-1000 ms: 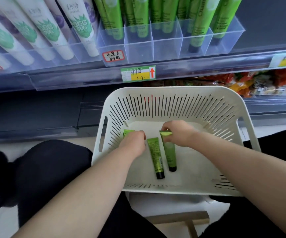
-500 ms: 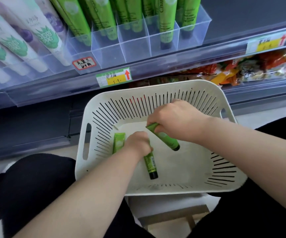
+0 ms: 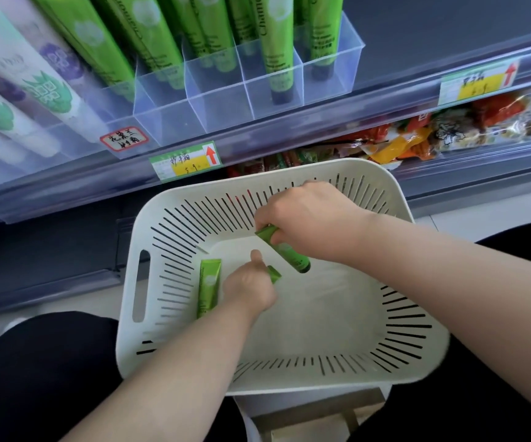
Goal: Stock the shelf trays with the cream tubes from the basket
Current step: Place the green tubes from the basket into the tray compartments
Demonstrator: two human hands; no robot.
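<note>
I am looking down at both hands inside the white slotted plastic basket, which sits in front of me just below the shelf edge. My right hand is curled round the upper part of a green cream tube with a dark cap. That tube slants down to the right, with its cap end pointing at the basket floor. My left hand is closed with the thumb raised and grips a second green tube. Only the flat crimped end of that one pokes out on the right side of the fist, and the rest is hidden. A third green tube lies flat on the basket floor just left of my left hand, crimped end toward the shelf, near the wall with the handle slot. Above the basket, a clear plastic divided tray on the shelf holds tall green tubes standing cap down in its compartments. To their left lie white tubes with green and purple emblems. A red-bordered handwritten label is stuck to the tray front. A green and yellow price tag with a red arrow sits on the shelf rail below it. Orange and red snack packets fill the lower shelf beyond the basket's far rim.
</note>
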